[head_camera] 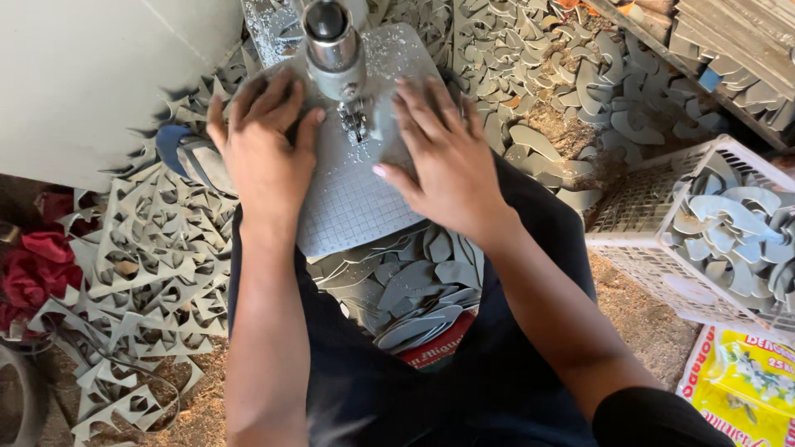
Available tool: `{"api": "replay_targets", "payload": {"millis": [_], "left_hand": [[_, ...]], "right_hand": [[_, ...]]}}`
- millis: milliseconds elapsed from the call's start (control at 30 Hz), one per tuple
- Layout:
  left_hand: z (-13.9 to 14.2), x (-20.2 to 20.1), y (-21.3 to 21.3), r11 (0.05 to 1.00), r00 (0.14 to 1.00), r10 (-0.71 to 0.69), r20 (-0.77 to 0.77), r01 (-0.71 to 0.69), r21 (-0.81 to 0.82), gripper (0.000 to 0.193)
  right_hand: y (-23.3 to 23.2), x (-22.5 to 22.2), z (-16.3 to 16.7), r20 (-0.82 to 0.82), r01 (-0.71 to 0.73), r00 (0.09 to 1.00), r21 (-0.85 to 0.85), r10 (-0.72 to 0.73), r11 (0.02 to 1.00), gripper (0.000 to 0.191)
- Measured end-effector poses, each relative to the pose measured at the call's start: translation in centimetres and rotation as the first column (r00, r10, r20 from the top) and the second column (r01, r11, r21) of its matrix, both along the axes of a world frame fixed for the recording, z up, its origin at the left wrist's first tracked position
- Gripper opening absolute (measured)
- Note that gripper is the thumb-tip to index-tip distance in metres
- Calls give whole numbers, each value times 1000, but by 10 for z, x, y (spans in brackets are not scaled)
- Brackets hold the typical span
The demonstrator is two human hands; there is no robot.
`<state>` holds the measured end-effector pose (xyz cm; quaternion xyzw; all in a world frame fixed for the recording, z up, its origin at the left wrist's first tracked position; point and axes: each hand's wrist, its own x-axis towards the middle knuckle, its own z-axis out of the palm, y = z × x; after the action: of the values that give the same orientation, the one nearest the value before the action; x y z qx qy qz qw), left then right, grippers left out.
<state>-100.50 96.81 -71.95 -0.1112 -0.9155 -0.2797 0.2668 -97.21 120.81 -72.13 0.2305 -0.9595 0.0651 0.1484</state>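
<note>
In the head view, two hands lie flat, fingers spread, on one grey gridded sheet (352,207) that rests on the machine's perforated surface (397,50). The left hand (263,145) presses the sheet's left part, and the right hand (443,157) presses its right part; neither grips anything. Between them, one metal machine head (334,45) stands upright, with its needle part (354,122) touching the sheet.

Under the sheet's near edge, a pile of grey cut-out pieces (414,290) lies on the person's lap, too overlapped to count. At the right, one white plastic basket (642,203) holds more of the same grey pieces. One yellow bag (745,389) lies just below the basket. At the left, cut-through grey scrap sheets (157,257) are stacked on the floor beside one red cloth (37,269).
</note>
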Motion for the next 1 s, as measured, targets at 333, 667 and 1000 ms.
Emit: {"api": "replay_targets", "payload": {"millis": [333,667,1000], "left_hand": [[41,76,18,904,980,197,-1,-182,-386,46],[74,119,26,966,923,-189,336,235,-104,15],[23,63,-2,963,987,-141,79,119,242,15]], "right_hand": [[59,-17,62,-158,298,926,-254,-343,920,82],[-24,63,13,68,-325,930,-299,360,897,40],[109,90,30,-1,51,999,-173,-52,984,27]]}}
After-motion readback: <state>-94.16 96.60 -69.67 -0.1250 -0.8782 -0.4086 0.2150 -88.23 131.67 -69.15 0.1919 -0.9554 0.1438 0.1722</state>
